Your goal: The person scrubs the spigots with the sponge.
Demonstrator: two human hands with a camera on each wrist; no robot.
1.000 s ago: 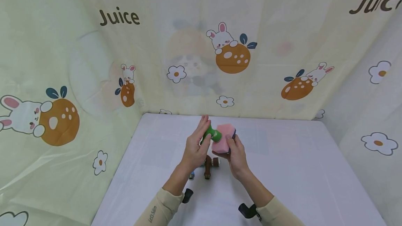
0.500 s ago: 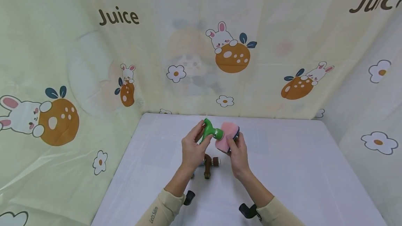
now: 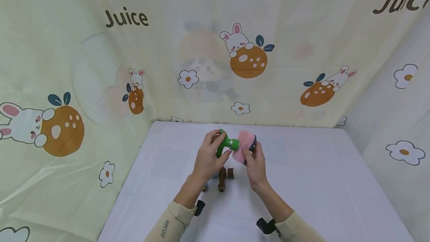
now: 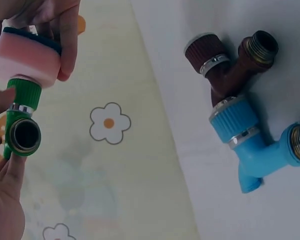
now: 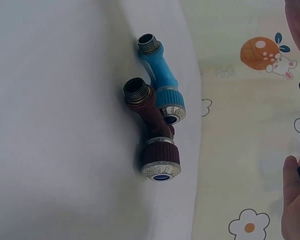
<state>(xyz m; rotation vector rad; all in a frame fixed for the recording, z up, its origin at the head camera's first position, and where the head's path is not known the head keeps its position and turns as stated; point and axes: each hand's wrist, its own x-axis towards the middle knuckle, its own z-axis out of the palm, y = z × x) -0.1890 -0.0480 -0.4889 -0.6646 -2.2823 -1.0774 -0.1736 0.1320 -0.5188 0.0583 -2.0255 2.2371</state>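
Above the table, my left hand (image 3: 209, 157) pinches a green tap (image 3: 224, 145) between fingertips and thumb. Its ribbed knob points right, and in the left wrist view its threaded inlet faces the camera. My right hand (image 3: 256, 167) grips a pink sponge (image 3: 244, 140) with a dark scouring side, thumb on the pink face and fingers behind. In the left wrist view the pink sponge face (image 4: 25, 59) meets the end of the green knob (image 4: 25, 94). Only edges of the right hand and sponge show in the right wrist view.
Below the hands, a brown tap (image 3: 222, 180) and a blue tap (image 4: 250, 145) lie close together on the white-covered table (image 3: 302, 182). A printed curtain (image 3: 285, 96) hangs behind the table and along its sides. Black camera mounts (image 3: 266, 226) sit at both wrists.
The left hand's straightened fingers have curled over the green tap's end. The sponge has shifted slightly right and turned, its pink face now narrower in view. The taps on the table stay put.
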